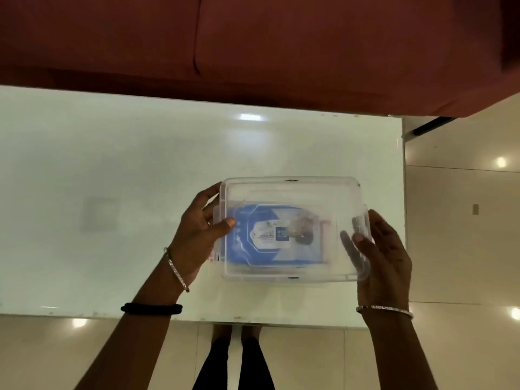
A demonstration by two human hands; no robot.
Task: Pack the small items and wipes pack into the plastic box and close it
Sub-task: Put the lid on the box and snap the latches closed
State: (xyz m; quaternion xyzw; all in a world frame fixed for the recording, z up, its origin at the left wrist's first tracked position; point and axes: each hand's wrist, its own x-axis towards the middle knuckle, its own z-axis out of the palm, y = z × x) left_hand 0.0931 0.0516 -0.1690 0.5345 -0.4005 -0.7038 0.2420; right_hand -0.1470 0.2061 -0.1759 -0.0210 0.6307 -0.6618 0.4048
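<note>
A clear plastic box (pixel 292 190) stands on the white table, with its clear lid (pixel 332 198) lying over the top. Through the lid I see a blue wipes pack (pixel 253 249) lying flat inside, and a small dark item (pixel 305 237) beside its label. My left hand (pixel 197 235) grips the box's left end, thumb on the lid and fingers around the side latch. My right hand (pixel 385 257) holds the right end, thumb pressed on the lid's edge. The lid's right edge looks slightly raised; whether it is latched I cannot tell.
The glossy white table (pixel 112 178) runs left of the box; its right edge lies just past my right hand. A dark red sofa (pixel 253 46) stands along the far side. Shiny tiled floor (pixel 464 220) shows right and below, with my legs under the near edge.
</note>
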